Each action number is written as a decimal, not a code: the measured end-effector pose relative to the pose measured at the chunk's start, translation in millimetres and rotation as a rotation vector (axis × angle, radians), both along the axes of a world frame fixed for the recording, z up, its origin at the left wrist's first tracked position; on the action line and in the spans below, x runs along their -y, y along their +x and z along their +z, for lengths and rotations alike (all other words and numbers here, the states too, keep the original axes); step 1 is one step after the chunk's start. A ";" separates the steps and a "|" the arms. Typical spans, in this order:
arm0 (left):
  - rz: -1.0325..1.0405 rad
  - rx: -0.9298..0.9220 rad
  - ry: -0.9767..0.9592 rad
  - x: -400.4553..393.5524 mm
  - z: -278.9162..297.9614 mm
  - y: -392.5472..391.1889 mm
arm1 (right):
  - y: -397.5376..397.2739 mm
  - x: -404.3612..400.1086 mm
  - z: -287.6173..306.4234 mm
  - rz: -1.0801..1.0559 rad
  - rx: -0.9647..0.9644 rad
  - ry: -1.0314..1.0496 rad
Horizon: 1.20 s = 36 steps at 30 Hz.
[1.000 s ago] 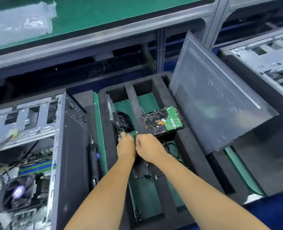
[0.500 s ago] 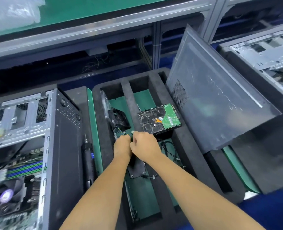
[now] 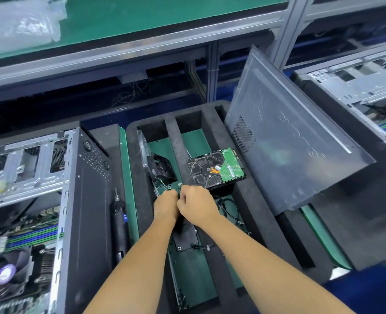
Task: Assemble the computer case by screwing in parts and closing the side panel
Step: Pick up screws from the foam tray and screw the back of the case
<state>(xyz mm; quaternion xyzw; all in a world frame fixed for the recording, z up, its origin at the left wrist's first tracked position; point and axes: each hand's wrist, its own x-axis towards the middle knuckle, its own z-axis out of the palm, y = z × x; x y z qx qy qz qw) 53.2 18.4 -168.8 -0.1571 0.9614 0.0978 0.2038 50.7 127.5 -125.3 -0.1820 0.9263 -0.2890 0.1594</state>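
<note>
Open computer case [image 3: 51,200] is standing at the left, interior facing up, motherboard and cooler fan [image 3: 6,273] exposed. Detached side panel [image 3: 285,146] is leaning at the right against the foam tray [image 3: 137,177]; it is not yet fitted.

Both hands are working together inside the tray's left compartment. Left hand [image 3: 166,206] and right hand [image 3: 196,203] are touching, fingers curled tight and pinching something small at a thin wire bundle [image 3: 165,189] that is running from the black fan part [image 3: 162,166]. Exactly what is being pinched is hidden by the knuckles. A hard drive [image 3: 217,169] is lying circuit side up on the foam rib just beyond the right hand. An electric screwdriver [image 3: 119,223] is lying untouched in the gap between case and tray.

Judgement: the step in hand is freeing or untangling the fan's lead before mounting. To do it well, grip the connector or tie, not the bare wires; pull gently along the wire; keep the knuckles clear of the hard drive's exposed board.

Versus half a second earlier: the hands are still locked together at the same spot, with the grip unchanged. The view is sitting slightly differently, with the left case showing a little more, and the drive, panel and screwdriver are lying where they were.
</note>
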 end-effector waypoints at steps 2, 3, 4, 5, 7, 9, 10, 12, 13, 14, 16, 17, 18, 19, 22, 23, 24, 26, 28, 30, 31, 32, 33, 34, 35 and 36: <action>-0.017 0.018 -0.011 -0.1 -1.1 -0.8 | 0.4 -0.3 -0.6 0.003 -0.004 -0.002; -0.024 0.030 -0.013 0.3 -0.8 -1.6 | 0.2 -0.5 -0.9 0.001 -0.007 -0.005; -0.029 0.045 -0.014 0.6 -0.1 -1.9 | 0.2 -0.7 -0.9 0.000 -0.006 -0.008; -0.035 0.059 -0.017 1.1 0.4 -1.8 | 0.2 -0.6 -0.8 -0.002 -0.001 -0.012; -0.045 0.080 -0.017 1.0 1.0 -0.5 | 0.0 -0.4 -0.3 -0.007 0.011 -0.016; -0.033 0.071 -0.010 -0.5 3.4 0.6 | 0.5 -0.1 0.5 -0.012 0.012 -0.013; -0.024 0.057 -0.012 -1.2 5.4 0.8 | 0.4 0.1 0.7 -0.015 0.014 -0.013; -0.013 0.029 -0.019 -2.1 11.1 1.3 | 0.5 0.1 2.2 -0.021 0.033 -0.013; -0.005 0.021 -0.019 -1.8 14.3 1.1 | 0.2 0.3 3.4 -0.025 0.047 -0.011; 0.001 0.020 -0.015 -1.5 17.9 0.9 | -0.1 0.7 4.9 -0.032 0.063 -0.013; -0.009 0.042 0.009 -0.9 25.5 1.2 | -1.2 2.2 8.3 -0.053 0.095 -0.028; -0.027 0.057 0.026 -0.2 29.3 2.1 | -1.4 2.9 10.4 -0.065 0.111 -0.034; -0.047 0.067 0.049 0.6 32.8 2.6 | -1.9 3.6 12.7 -0.074 0.125 -0.033; -0.054 0.072 0.081 1.9 37.2 3.1 | -2.2 4.2 14.9 -0.078 0.137 -0.028; 0.019 0.059 0.204 6.8 54.0 3.0 | -0.5 6.5 20.3 -0.059 0.153 -0.016; 0.073 0.051 0.256 8.2 60.2 2.2 | 1.0 7.9 22.2 -0.046 0.153 -0.011; 0.133 0.044 0.316 9.9 65.4 2.1 | 3.3 9.3 23.8 -0.032 0.151 -0.005; 0.274 0.044 0.451 13.7 75.0 3.6 | 6.7 12.4 26.3 -0.028 0.136 -0.006; 0.414 0.051 0.574 16.9 82.4 9.5 | 8.7 14.2 28.0 -0.057 0.116 -0.046; 0.497 0.041 0.642 20.4 85.3 16.9 | 9.8 15.2 29.5 -0.085 0.109 -0.099; 0.521 0.026 0.659 22.0 86.3 20.1 | 10.2 15.1 29.9 -0.091 0.108 -0.118; 0.545 0.014 0.669 23.1 87.4 22.8 | 10.9 14.6 30.8 -0.094 0.105 -0.135; 0.570 0.003 0.685 23.5 89.0 25.5 | 11.6 14.1 32.1 -0.098 0.101 -0.150; 0.592 -0.010 0.701 23.5 90.5 27.6 | 12.6 13.5 33.1 -0.102 0.097 -0.164; 0.605 -0.018 0.706 23.4 91.1 29.6 | 13.6 13.1 34.1 -0.106 0.097 -0.173; 0.615 -0.025 0.712 22.9 91.7 31.4 | 15.0 12.5 34.9 -0.108 0.098 -0.174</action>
